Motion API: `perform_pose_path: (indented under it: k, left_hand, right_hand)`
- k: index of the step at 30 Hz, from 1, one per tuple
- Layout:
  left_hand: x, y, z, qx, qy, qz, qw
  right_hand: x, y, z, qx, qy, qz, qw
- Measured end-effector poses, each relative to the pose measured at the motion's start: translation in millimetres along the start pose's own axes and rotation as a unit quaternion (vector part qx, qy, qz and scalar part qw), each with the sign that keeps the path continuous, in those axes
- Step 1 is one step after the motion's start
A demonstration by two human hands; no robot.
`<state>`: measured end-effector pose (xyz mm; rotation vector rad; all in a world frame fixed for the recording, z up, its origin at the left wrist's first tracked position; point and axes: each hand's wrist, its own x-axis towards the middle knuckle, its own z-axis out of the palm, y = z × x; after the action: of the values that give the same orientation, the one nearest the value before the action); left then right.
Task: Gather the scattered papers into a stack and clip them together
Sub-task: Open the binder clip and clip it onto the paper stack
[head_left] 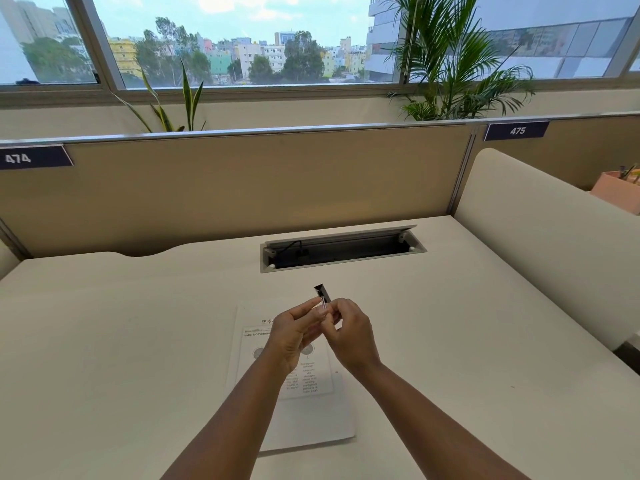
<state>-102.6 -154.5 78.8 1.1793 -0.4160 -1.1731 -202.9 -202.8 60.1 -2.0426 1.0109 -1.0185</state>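
Black binder clip (322, 296) between both hands' fingertips, above papers (304, 403)

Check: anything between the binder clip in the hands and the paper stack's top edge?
Nothing visible. The small black binder clip, pinched by left hand and right hand, is above the white printed paper stack on bare cream desk.

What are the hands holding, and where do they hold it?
Both hands, left hand and right hand, pinch a black binder clip by its wire handles.

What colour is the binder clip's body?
Black binder clip, silver wire handles, held by both hands; head view.
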Motion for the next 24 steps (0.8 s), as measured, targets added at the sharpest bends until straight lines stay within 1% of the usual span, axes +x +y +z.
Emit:
perform_pose_path:
  k: [4,9,11,14,16,19,24]
  left_hand:
    - [0,1,1,0.03,0.002,0.02,0.999]
    - [3,0,11,0.114,0.073,0.061,0.989]
    - [5,2,11,0.131,0.079,0.063,0.986]
    - [6,6,7,0.133,0.057,0.032,0.989]
    - [7,9,4,0.13,0.044,0.015,0.99]
    - [7,11,0,0.133,0.039,0.019,0.99]
    - [6,10,-1,0.114,0.057,0.03,0.991]
  right_hand:
    - [1,0,-1,0.027,0.005,0.02,0.999]
    - [0,-2,1,0.071,0.011,0.056,0.996]
    - [2,-4,-2,0.101,0.021,0.076,0.992]
    - [6,-4,-9,0.152,0.038,0.106,0.982]
    - [8,-1,-13,0.167,0.05,0.125,0.977]
    - [12,2,-17,0.183,0.055,0.156,0.969]
    - [12,2,-15,0.258,0.045,0.188,0.947]
